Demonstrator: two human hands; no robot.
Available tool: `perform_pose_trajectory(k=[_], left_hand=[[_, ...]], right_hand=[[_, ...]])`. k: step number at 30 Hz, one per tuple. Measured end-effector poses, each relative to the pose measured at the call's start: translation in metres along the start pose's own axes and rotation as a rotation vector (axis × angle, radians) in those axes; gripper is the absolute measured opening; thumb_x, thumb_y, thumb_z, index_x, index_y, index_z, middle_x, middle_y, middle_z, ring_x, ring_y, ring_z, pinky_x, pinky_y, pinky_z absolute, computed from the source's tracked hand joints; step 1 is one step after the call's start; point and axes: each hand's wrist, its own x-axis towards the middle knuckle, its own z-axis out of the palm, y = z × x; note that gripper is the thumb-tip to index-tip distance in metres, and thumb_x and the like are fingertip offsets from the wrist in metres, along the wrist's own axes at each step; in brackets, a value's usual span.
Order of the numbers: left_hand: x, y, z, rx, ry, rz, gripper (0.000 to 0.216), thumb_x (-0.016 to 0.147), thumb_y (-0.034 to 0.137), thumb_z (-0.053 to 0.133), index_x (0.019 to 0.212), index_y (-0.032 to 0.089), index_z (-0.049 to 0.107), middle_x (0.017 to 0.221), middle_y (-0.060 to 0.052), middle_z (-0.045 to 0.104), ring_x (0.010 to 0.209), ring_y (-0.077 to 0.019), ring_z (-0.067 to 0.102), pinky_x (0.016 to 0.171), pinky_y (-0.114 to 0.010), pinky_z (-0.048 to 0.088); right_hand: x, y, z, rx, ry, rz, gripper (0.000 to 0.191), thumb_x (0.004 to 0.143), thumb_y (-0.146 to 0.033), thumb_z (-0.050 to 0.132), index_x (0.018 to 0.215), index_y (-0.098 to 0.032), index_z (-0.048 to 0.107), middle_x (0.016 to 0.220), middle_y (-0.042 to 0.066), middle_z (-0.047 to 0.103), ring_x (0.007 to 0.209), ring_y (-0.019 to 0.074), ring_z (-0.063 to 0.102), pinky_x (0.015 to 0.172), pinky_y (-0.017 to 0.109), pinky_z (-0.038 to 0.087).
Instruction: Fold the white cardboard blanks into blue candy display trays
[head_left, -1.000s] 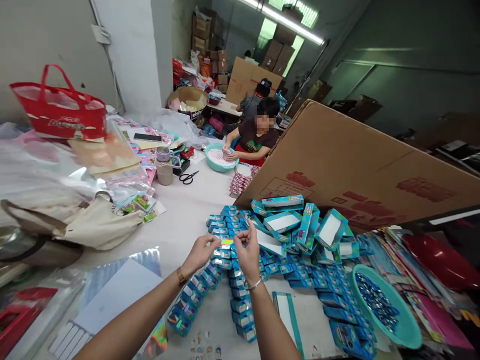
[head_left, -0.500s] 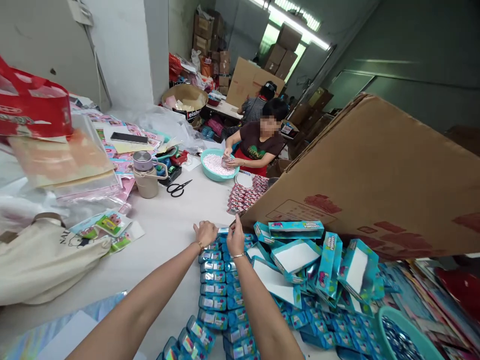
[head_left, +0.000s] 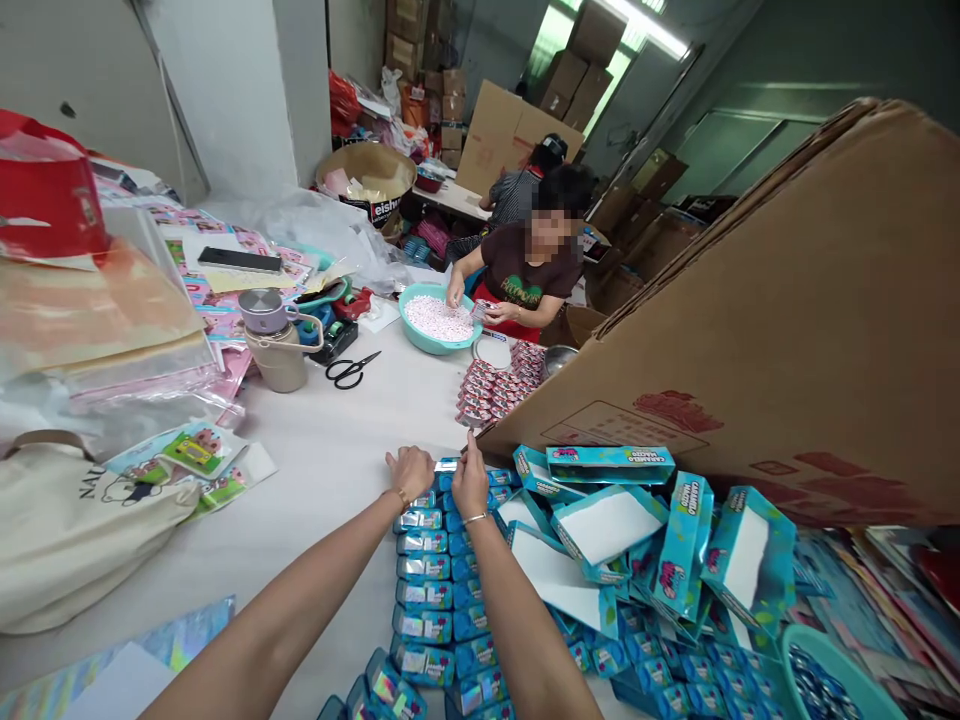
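Note:
Small shiny blue boxes stand in two long rows on the table, running away from me between my forearms. At the far end of the rows, my left hand is curled against the left side of a small blue box. My right hand closes on that box's right side, its thumb or a finger pointing up. A silvery strip of the box shows between the hands; most fingertips are hidden. Open turquoise display cartons with white insides lie piled right of my right hand.
A large cardboard box leans in at right. Scissors, a flask and a cloth bag lie left. Across the table, a person works at a turquoise basin beside stacked pink packs. Another basin stands lower right.
My view has shifted slightly, while both hands stay at the far end of the rows. The person opposite has separated their hands, one in the basin, the other holding a small pack to its right.

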Motion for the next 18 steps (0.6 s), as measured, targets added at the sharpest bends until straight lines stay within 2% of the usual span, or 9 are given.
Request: perform_pose_trajectory(k=[9, 13, 18], left_hand=[[0.009, 0.007, 0.016, 0.004, -0.057, -0.052, 0.033, 0.086, 0.033, 0.04, 0.084, 0.02, 0.07, 0.101, -0.015, 0.067, 0.108, -0.0349, 0.051, 0.09, -0.055, 0.029], [0.013, 0.009, 0.021, 0.012, -0.085, -0.083, 0.033, 0.086, 0.035, 0.041, 0.083, 0.018, 0.069, 0.103, -0.016, 0.068, 0.109, -0.0346, 0.052, 0.091, -0.052, 0.03], [0.014, 0.007, 0.023, -0.002, -0.108, -0.124, 0.027, 0.079, 0.035, 0.052, 0.08, 0.014, 0.069, 0.103, -0.021, 0.067, 0.111, -0.039, 0.05, 0.092, -0.055, 0.029]], right_hand=[[0.004, 0.008, 0.005, -0.109, -0.003, 0.029, 0.068, 0.082, -0.007, 0.036, 0.147, -0.019, 0.017, 0.099, 0.009, 0.052, 0.093, 0.0233, 0.048, 0.088, 0.039, 0.041], [0.005, 0.011, 0.003, -0.21, 0.003, 0.022, 0.072, 0.079, -0.006, 0.038, 0.147, -0.021, 0.018, 0.1, 0.009, 0.052, 0.095, 0.0242, 0.046, 0.088, 0.038, 0.04], [0.006, 0.013, 0.003, -0.284, 0.019, 0.021, 0.074, 0.076, -0.002, 0.038, 0.146, -0.023, 0.023, 0.101, 0.009, 0.052, 0.094, 0.0247, 0.045, 0.086, 0.036, 0.04]])
